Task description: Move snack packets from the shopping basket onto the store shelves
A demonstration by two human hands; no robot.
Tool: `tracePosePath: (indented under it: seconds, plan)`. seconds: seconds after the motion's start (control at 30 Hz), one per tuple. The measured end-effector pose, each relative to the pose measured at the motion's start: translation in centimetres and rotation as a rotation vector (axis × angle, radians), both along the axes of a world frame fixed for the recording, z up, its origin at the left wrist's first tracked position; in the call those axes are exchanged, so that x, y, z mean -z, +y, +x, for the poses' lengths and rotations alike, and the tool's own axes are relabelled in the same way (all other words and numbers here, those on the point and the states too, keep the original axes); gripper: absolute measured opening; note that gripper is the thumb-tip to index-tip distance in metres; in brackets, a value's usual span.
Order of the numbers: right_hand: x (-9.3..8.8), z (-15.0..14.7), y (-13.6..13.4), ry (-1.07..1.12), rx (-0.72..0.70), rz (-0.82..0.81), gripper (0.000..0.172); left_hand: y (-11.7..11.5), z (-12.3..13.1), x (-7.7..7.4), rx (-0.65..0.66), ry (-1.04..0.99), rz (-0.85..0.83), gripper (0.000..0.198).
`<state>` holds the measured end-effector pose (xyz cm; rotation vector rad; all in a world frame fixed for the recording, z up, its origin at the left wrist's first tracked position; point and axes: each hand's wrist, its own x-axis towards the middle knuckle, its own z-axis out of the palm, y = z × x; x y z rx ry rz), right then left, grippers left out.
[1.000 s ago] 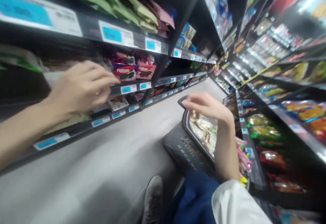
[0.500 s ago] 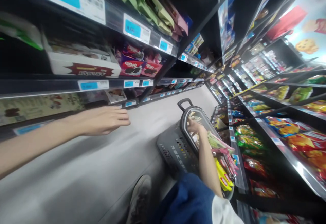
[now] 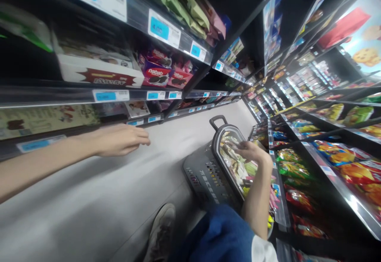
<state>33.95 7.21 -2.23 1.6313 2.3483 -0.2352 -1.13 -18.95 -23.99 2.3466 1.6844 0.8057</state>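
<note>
My left hand (image 3: pixel 123 139) hangs over the floor beside the lower shelves, fingers loosely extended and slightly bent, with nothing seen in it. Over a grey shopping basket (image 3: pixel 195 168) is my right hand (image 3: pixel 250 151), its fingers apart and somewhat blurred; I see nothing held. Wrapped snack packets (image 3: pixel 233 160) fill the basket. Some yellow packets (image 3: pixel 270 220) show at its near end, partly behind my right forearm. A black handle (image 3: pixel 218 121) stands up at the basket's far end.
On the left, shelves hold nabati boxes (image 3: pixel 156 75), a white display carton (image 3: pixel 98 71) and green packets (image 3: pixel 169 2). Shelves of bagged snacks (image 3: pixel 293 168) rise close on the right. My shoe (image 3: pixel 162 230) is on the grey floor (image 3: pixel 98 210) beside the basket.
My right hand has come up out of the basket and moved right, uncovering more packets. My left hand has shifted slightly left, its fingers a little more bent.
</note>
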Motion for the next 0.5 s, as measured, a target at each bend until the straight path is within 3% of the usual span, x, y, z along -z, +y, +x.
tracePosePath:
  seconds: [0.1, 0.13, 0.2, 0.27, 0.33, 0.4, 0.5]
  plan:
    - [-3.2, -2.5, -3.6, 0.009, -0.37, 0.208, 0.028, 0.4, 0.4, 0.3, -0.085, -0.316, -0.161, 0.027]
    - [-3.6, -4.1, -4.8, 0.043, -0.513, 0.243, 0.03, 0.5, 0.6, 0.2, -0.129, -0.424, -0.23, 0.024]
    - [-2.6, -8.0, -6.9, 0.179, -0.746, 0.123, 0.04, 0.5, 0.8, 0.1, -0.216, -0.676, -0.387, 0.031]
    - [0.9, -12.2, -8.3, 0.302, -0.915, -0.197, 0.049, 0.3, 1.0, 0.1, -0.274, -1.02, -0.54, 0.048]
    - [6.2, -16.0, -9.5, 0.384, -1.003, -0.469, 0.052, -0.1, 1.2, 0.4, -0.291, -1.393, -0.611, 0.057]
    - [12.2, -18.7, -10.8, 0.486, -0.966, -0.575, 0.052, -0.8, 1.2, 1.1, -0.319, -1.634, -0.573, 0.061]
    - [19.8, -20.2, -13.2, 0.5, -0.784, -0.616, 0.053, -1.9, 1.5, 2.6, -0.475, -1.665, -0.548, 0.064]
